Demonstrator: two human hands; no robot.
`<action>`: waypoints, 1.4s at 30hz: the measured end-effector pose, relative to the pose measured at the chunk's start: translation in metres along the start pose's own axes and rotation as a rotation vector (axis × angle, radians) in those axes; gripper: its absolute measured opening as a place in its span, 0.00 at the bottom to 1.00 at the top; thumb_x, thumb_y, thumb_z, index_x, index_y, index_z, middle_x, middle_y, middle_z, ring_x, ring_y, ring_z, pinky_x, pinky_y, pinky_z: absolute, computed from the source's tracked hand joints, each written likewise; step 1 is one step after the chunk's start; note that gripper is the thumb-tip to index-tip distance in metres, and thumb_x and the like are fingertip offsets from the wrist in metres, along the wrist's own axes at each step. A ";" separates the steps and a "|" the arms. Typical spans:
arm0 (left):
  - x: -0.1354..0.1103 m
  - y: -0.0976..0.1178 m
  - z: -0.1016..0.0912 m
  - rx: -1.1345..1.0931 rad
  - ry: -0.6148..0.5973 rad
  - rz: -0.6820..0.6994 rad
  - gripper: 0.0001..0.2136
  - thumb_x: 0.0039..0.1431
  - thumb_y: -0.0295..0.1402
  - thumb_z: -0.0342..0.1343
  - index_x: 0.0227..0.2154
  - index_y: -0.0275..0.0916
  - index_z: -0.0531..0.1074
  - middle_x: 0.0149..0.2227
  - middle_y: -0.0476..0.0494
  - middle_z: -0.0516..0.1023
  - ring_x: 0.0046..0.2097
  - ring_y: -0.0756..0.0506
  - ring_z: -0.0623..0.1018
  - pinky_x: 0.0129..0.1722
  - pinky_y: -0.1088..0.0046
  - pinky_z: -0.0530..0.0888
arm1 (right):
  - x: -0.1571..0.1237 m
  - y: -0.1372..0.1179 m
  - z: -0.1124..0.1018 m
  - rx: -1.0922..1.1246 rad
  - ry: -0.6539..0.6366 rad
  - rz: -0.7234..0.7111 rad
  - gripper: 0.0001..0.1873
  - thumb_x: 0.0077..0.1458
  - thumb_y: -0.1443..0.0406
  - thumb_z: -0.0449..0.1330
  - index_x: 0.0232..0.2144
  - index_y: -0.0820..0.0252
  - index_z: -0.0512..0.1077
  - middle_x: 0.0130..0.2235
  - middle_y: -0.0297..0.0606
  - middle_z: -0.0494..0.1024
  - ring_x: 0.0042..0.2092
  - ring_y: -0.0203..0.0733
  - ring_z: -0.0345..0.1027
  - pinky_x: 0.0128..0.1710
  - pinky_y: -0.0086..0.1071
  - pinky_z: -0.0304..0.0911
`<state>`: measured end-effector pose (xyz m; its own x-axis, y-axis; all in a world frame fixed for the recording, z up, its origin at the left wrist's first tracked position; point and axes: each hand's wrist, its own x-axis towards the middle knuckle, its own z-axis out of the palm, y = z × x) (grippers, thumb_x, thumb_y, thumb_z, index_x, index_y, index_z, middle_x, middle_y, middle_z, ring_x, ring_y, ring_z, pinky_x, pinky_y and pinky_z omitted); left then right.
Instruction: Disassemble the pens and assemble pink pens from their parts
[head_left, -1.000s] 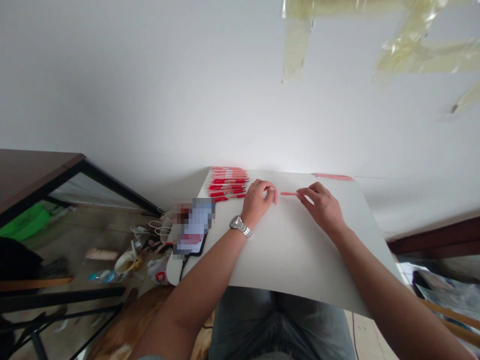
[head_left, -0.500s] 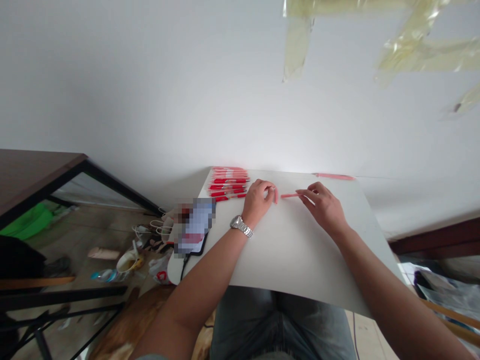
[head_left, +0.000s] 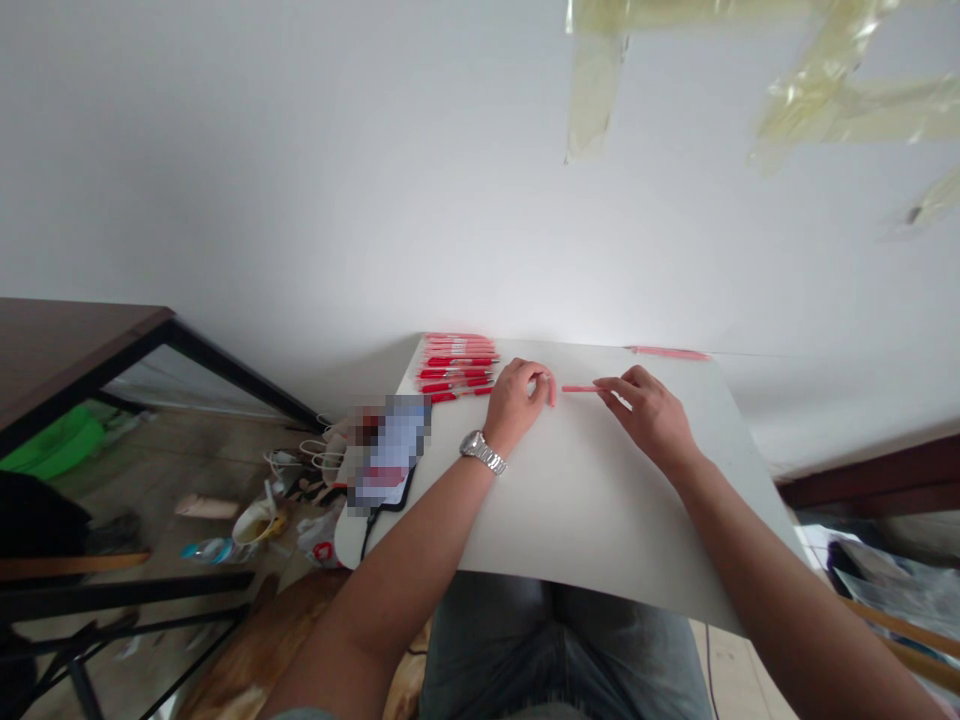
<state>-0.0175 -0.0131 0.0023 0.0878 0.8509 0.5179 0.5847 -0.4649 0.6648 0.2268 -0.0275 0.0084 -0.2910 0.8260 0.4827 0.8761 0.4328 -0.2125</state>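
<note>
My left hand [head_left: 517,395], with a metal watch [head_left: 484,450] on its wrist, is curled over the white table [head_left: 570,500]. Its thumb and fingers close on a short pink piece [head_left: 553,390], whose kind I cannot make out. To the right, my right hand [head_left: 651,415] pinches a thin pink stick [head_left: 577,388] that looks like part of a pen. The stick points left, its tip a small gap from the pink piece. Just left of my left hand lies a row of red and pink pens [head_left: 457,372], several with red barrels.
A phone [head_left: 391,455], blurred out, lies on the table's left side with a cable. More thin pink sticks [head_left: 671,353] rest along the back edge by the wall. A dark table [head_left: 82,320] stands at left, and a bottle [head_left: 214,551] lies on the littered floor.
The stick in my right hand has levelled slightly. The pink piece at my left fingers has tilted a little. Otherwise both hands stay nearly where they were.
</note>
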 end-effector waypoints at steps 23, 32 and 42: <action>0.000 0.003 0.000 -0.002 -0.006 0.017 0.09 0.68 0.25 0.54 0.32 0.41 0.76 0.40 0.45 0.79 0.44 0.47 0.78 0.51 0.68 0.77 | 0.000 -0.002 -0.003 -0.009 0.010 0.021 0.15 0.70 0.59 0.56 0.51 0.50 0.80 0.46 0.42 0.77 0.38 0.41 0.73 0.29 0.32 0.56; 0.000 0.003 0.000 -0.026 -0.004 0.025 0.10 0.68 0.25 0.53 0.32 0.41 0.76 0.39 0.45 0.79 0.44 0.47 0.78 0.50 0.68 0.77 | 0.001 -0.006 -0.003 -0.007 0.020 0.007 0.16 0.71 0.59 0.55 0.52 0.51 0.79 0.46 0.42 0.79 0.38 0.41 0.73 0.29 0.31 0.56; -0.001 -0.001 0.002 -0.011 -0.008 0.005 0.08 0.69 0.27 0.54 0.35 0.41 0.76 0.40 0.44 0.79 0.44 0.47 0.79 0.51 0.66 0.77 | 0.002 -0.011 -0.002 0.067 0.042 0.008 0.18 0.71 0.57 0.51 0.52 0.52 0.79 0.44 0.44 0.79 0.36 0.40 0.72 0.29 0.32 0.58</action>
<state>-0.0164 -0.0127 0.0005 0.0966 0.8506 0.5169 0.5755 -0.4715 0.6682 0.2172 -0.0317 0.0137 -0.2660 0.8144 0.5157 0.8502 0.4503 -0.2726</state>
